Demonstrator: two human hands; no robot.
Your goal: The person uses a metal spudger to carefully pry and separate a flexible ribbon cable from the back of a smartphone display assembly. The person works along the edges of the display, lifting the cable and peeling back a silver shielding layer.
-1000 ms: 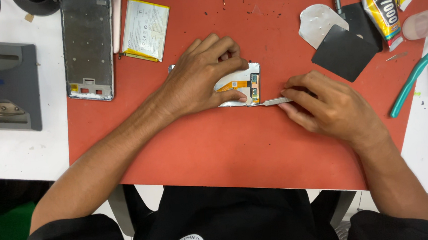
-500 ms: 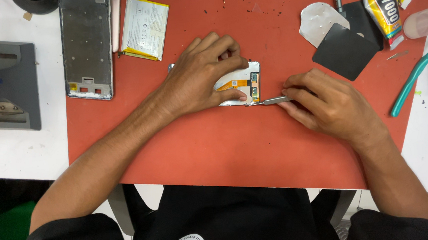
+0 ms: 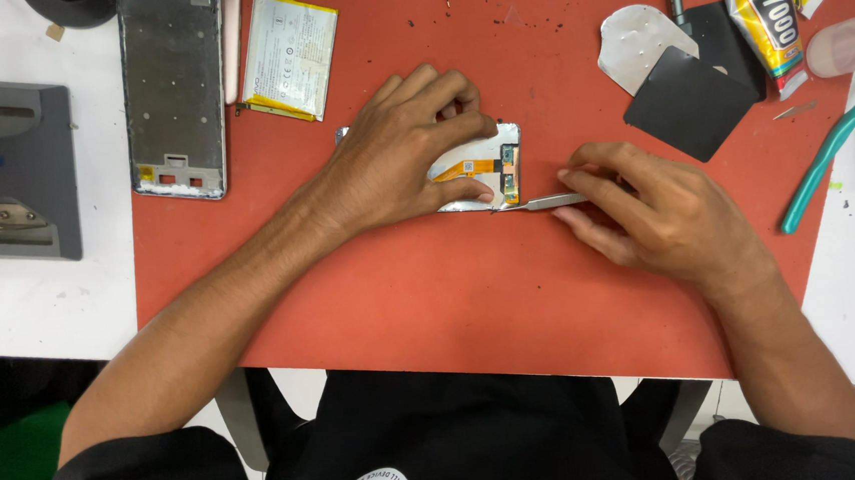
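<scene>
On the red work mat (image 3: 432, 300), dead centre, the left hand (image 3: 401, 152) lies flat over a small phone screen assembly (image 3: 483, 166), fingers curled along its top edge and thumb pinning the bottom edge. Only the right end of the part shows, with its orange flex cable and silvery back. So that hand is pressed down on the part, not gripping around it.

At 3 o'clock from the part, the right hand (image 3: 656, 214) pinches a thin metal pry tool (image 3: 543, 202) between thumb and fingers, closed tight on it. The tip touches the part's bottom right corner.

Compared with 1 s ago and 0.5 s ago, barely anything changed: same hold, same tool angle, the part hasn't shifted (the tip may sit a hair further out toward the corner, but I can't really tell).

Around it:
- 11 o'clock: a flat phone battery (image 3: 289, 54), and left of that a bare phone frame (image 3: 174, 87) at the mat's edge.
- 9 o'clock, off the mat on the white table: a grey machine (image 3: 6, 169).
- 2 o'clock: a black square sheet (image 3: 689, 101) overlapping a pale rounded piece (image 3: 640, 45), with a glue tube (image 3: 762, 6) beyond.
- 3 o'clock, far edge: a teal tool (image 3: 828, 157).
</scene>
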